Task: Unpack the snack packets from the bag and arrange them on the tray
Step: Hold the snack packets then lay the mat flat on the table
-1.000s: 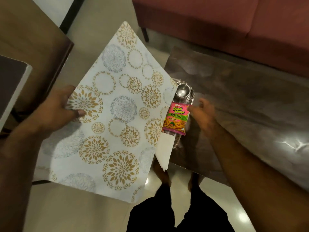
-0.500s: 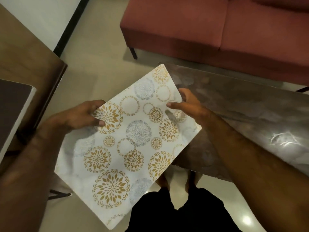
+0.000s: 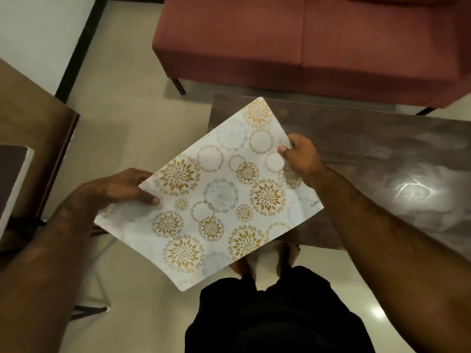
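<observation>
A flat white bag-like sheet (image 3: 216, 197) printed with gold and grey flower circles is held level over the left end of the dark table (image 3: 382, 159). My left hand (image 3: 122, 189) pinches its left edge, thumb on top. My right hand (image 3: 300, 156) grips its far right edge. No snack packet or tray shows; whatever lies under the sheet is hidden.
A red sofa (image 3: 305, 42) stands behind the glossy dark table. A brown wooden table (image 3: 28, 128) with a dark board (image 3: 12, 179) sits at the left. Beige floor (image 3: 122, 118) lies between them; my feet (image 3: 265, 261) stand at the table's near edge.
The sheet has swung from tilted up at the left to level over the table end. My right hand left the pink snack packet and took the sheet's edge. Packet and steel tray are now covered.
</observation>
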The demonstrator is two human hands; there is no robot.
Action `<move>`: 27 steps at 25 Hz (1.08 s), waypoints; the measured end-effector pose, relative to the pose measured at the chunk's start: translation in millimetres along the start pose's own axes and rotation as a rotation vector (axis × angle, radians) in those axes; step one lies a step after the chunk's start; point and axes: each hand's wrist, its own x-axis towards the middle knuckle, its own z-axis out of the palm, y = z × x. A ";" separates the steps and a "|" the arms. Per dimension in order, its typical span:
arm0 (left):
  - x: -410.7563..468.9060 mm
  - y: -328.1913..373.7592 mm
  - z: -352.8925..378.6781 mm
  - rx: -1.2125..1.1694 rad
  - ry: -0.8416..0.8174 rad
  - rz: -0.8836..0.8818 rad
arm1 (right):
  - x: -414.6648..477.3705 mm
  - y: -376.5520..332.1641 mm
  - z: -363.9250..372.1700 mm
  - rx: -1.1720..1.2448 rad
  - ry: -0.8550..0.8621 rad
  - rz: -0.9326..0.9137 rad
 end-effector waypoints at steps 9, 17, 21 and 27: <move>16.6 5.4 40.5 -0.554 0.304 -0.039 | -14.6 72.1 -93.2 0.084 0.178 0.122; 80.2 104.9 127.7 -0.660 0.282 -0.044 | -18.5 130.2 -174.5 0.193 0.334 0.234; 114.1 178.0 172.1 -0.570 0.302 0.041 | -9.6 162.5 -225.2 0.267 0.340 0.244; 190.2 290.6 256.2 -0.432 0.326 -0.004 | 31.9 234.0 -339.1 0.269 0.339 0.335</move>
